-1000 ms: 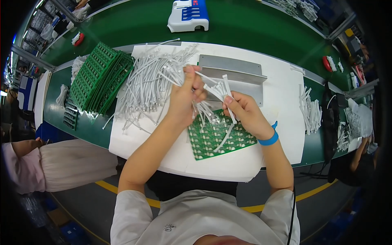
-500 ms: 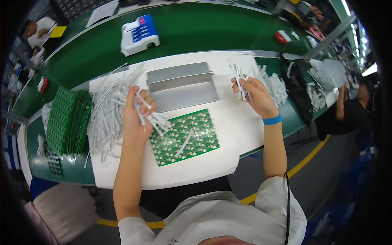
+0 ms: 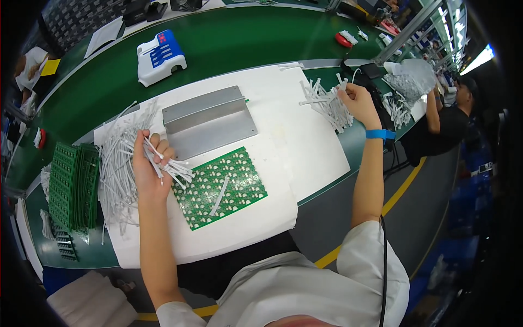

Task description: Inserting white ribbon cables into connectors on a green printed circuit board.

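Observation:
My left hand point(image 3: 152, 168) is closed round a bunch of short white cables point(image 3: 178, 171), their ends fanning out over the corner of a green circuit board panel point(image 3: 239, 177). A single white cable point(image 3: 219, 196) lies across that panel. At the right, my right hand point(image 3: 360, 104) is pinched at the upper edge of a heap of short white cables point(image 3: 327, 103), with white cable ends showing at its fingertips. How many it grips is hidden. Beside my left hand spreads a big tangle of long white cables point(image 3: 117, 174).
An L-shaped grey metal bracket point(image 3: 210, 122) rests on the white sheet point(image 3: 278, 163). Green panels point(image 3: 71, 188) stand stacked at the left. A blue-and-white device point(image 3: 160, 57) sits beyond. At the right are a plastic bag of white parts point(image 3: 411, 79) and another person point(image 3: 436, 117).
My right hand has moved with its bundle of white cables to the heap at the right. My left hand keeps its bunch. The whole view has shifted and turned.

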`<action>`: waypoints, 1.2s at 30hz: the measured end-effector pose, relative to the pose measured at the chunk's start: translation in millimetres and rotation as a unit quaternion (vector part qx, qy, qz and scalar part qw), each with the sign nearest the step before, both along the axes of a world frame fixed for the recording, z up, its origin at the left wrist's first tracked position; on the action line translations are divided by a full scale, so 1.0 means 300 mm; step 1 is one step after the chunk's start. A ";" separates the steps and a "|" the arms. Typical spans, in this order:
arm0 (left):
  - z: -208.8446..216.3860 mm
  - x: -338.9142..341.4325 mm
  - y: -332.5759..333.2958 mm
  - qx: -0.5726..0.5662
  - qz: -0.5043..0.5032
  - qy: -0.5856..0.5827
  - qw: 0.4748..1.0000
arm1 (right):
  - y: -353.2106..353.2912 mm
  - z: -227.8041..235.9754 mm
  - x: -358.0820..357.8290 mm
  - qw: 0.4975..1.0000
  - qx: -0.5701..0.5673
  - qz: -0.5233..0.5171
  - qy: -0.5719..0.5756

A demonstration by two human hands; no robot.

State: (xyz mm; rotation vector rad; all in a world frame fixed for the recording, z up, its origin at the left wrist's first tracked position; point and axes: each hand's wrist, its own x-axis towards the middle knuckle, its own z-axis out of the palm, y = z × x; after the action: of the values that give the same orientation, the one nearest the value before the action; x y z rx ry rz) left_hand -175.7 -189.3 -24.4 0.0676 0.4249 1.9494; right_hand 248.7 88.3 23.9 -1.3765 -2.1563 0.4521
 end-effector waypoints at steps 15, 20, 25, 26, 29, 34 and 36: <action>-0.002 0.002 0.000 -0.037 -0.025 -0.007 0.999 | -0.521 0.071 -0.486 0.879 0.077 0.470 0.020; 0.031 0.031 0.019 -0.040 -0.065 -0.007 0.997 | -0.617 -0.063 -0.627 0.828 0.075 0.554 -0.056; 0.054 0.044 0.003 -0.025 -0.091 0.024 0.995 | -0.630 -0.101 -0.634 0.831 0.023 0.553 -0.052; 0.045 0.040 0.003 -0.018 -0.096 0.036 0.995 | -0.627 -0.106 -0.633 0.831 0.024 0.554 -0.053; 0.048 0.036 0.000 0.019 -0.112 0.021 0.993 | -0.621 -0.115 -0.630 0.828 0.022 0.559 -0.043; 0.057 0.048 0.005 0.047 -0.131 -0.005 0.990 | -0.590 -0.078 -0.569 0.876 0.042 0.466 0.114; 0.062 0.049 -0.001 0.056 -0.135 -0.017 0.989 | -0.520 -0.075 -0.489 0.930 0.105 0.329 0.124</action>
State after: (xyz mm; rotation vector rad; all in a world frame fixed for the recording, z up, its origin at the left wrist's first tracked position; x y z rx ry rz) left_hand -161.0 -189.5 -5.8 0.1556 0.2683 1.7028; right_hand 101.9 -67.6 1.5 -0.4224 -2.3229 0.5804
